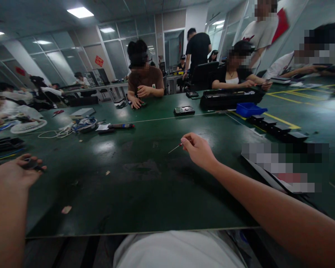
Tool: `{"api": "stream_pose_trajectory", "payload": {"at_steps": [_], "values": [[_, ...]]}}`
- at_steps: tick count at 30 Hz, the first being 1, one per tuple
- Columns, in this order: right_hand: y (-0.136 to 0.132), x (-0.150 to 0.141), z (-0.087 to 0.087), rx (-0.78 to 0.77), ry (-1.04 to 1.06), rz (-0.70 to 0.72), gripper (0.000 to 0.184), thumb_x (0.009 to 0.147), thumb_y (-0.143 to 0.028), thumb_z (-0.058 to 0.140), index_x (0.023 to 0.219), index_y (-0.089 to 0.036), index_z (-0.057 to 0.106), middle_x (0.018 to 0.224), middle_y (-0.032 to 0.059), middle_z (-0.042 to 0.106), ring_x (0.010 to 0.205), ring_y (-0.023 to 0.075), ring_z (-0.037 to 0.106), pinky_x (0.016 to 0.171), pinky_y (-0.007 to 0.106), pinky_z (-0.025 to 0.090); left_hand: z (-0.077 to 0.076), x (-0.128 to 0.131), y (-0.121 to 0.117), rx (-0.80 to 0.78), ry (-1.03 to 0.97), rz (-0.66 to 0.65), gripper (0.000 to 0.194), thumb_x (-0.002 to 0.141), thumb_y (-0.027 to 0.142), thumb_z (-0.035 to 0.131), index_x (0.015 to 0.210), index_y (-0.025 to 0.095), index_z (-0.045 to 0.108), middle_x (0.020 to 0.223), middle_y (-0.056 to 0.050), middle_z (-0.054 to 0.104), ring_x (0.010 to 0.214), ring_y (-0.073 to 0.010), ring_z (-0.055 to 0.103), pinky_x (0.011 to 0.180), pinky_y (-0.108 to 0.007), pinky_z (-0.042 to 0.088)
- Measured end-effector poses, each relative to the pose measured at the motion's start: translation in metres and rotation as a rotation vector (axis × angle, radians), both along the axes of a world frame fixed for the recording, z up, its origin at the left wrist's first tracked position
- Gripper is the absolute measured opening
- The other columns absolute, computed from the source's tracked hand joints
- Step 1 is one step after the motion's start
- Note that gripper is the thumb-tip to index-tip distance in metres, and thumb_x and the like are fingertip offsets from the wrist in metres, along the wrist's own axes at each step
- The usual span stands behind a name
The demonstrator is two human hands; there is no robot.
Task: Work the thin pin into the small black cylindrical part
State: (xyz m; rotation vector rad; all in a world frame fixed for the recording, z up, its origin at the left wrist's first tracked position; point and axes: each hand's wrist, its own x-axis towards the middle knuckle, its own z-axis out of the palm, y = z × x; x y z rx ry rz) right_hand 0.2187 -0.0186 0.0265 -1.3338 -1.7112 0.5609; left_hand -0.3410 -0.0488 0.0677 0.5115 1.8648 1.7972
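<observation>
My right hand (197,149) is closed around the small red handle of a thin screwdriver (174,149). Its metal shaft points down and left, a little above the green table (145,193). At the far left, my left hand (13,174) grips a small dark part (30,163), whose kind I cannot make out. The fingers curl around it and hide some of it.
Scraps of paper (66,210) lie near the front edge. Further back are a bundle of cables (85,124), a hard drive (184,110), a blue bin (249,109) and a row of black blocks (277,128). Co-workers sit across the table.
</observation>
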Motion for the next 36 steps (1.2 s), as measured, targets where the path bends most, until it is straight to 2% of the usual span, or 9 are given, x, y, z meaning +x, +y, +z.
{"api": "stream_pose_trajectory", "payload": {"at_steps": [3,6,9,14,18,23,26,30,36], "values": [[-0.001,-0.001,0.001,-0.007,0.02,-0.004,0.023,0.096,-0.038,0.049,0.093,-0.02,0.062,0.076,0.0031,0.068,0.07,0.0189,0.063,0.066,0.032,0.045,0.003,0.056,0.021,0.097,-0.14,-0.039,0.017,0.071,0.003,0.036,0.073,0.016,0.048,0.064,-0.001,0.047,0.057,-0.0154,0.046,0.062,-0.032,0.043],[-0.002,-0.001,0.002,-0.009,0.046,-0.015,0.024,0.096,-0.039,0.048,0.095,-0.02,0.062,0.079,0.0045,0.069,0.073,0.0196,0.063,0.068,0.033,0.045,0.001,0.119,0.042,0.162,-0.196,-0.251,0.019,0.063,0.003,0.041,0.075,0.015,0.051,0.067,-0.003,0.049,0.059,-0.017,0.047,0.062,-0.034,0.045],[-0.002,0.001,0.002,-0.001,0.055,-0.011,0.025,0.095,-0.041,0.05,0.097,-0.02,0.062,0.082,0.0053,0.069,0.077,0.0206,0.064,0.07,0.034,0.047,-0.008,0.18,0.057,0.144,-0.258,-0.518,0.023,0.06,0.005,0.044,0.077,0.014,0.055,0.069,-0.004,0.051,0.061,-0.0173,0.049,0.061,-0.032,0.047],[-0.003,0.002,0.002,0.027,0.068,-0.008,0.023,0.094,-0.039,0.054,0.102,-0.02,0.062,0.087,0.0055,0.07,0.08,0.0211,0.065,0.07,0.034,0.047,-0.02,0.27,0.061,0.06,-0.351,-0.868,0.023,0.063,0.008,0.045,0.08,0.013,0.059,0.069,-0.006,0.054,0.064,-0.0176,0.054,0.07,-0.034,0.053],[-0.006,0.002,0.007,0.07,0.068,-0.03,0.02,0.093,-0.037,0.055,0.1,-0.02,0.064,0.084,0.0047,0.071,0.077,0.0201,0.065,0.069,0.033,0.047,-0.025,0.319,0.061,0.145,-0.334,-1.032,0.025,0.062,0.009,0.046,0.083,0.014,0.06,0.068,-0.005,0.054,0.064,-0.0171,0.054,0.068,-0.03,0.05],[-0.012,0.003,0.014,0.191,0.064,-0.108,0.027,0.093,-0.044,0.057,0.085,-0.02,0.066,0.068,0.0008,0.065,0.061,0.0159,0.059,0.059,0.03,0.042,-0.042,0.357,0.059,0.208,-0.238,-1.037,0.02,0.067,0.013,0.043,0.081,0.015,0.057,0.069,-0.004,0.053,0.061,-0.0151,0.052,0.061,-0.028,0.041],[-0.016,0.004,0.015,0.261,0.109,-0.122,0.029,0.094,-0.046,0.056,0.083,-0.021,0.064,0.067,0.0002,0.064,0.06,0.0149,0.059,0.059,0.029,0.042,-0.052,0.369,0.053,0.263,-0.156,-1.088,0.02,0.072,0.017,0.047,0.089,0.016,0.057,0.079,-0.003,0.056,0.07,-0.0147,0.054,0.068,-0.028,0.042],[-0.02,0.003,0.013,0.298,0.205,-0.045,0.023,0.095,-0.043,0.055,0.094,-0.022,0.064,0.077,0.0017,0.07,0.069,0.017,0.066,0.066,0.031,0.05,-0.06,0.368,0.044,0.255,0.082,-1.106,0.041,0.065,0.009,0.058,0.104,0.019,0.052,0.095,-0.002,0.058,0.087,-0.0153,0.057,0.084,-0.029,0.043],[-0.022,0.002,0.01,0.284,0.279,0.082,0.024,0.096,-0.041,0.054,0.108,-0.022,0.063,0.089,0.0038,0.075,0.082,0.0198,0.072,0.076,0.035,0.056,-0.069,0.352,0.043,0.247,0.393,-1.142,0.029,0.077,0.015,0.067,0.106,0.019,0.062,0.105,-0.006,0.065,0.101,-0.0204,0.061,0.096,-0.036,0.045]]}}
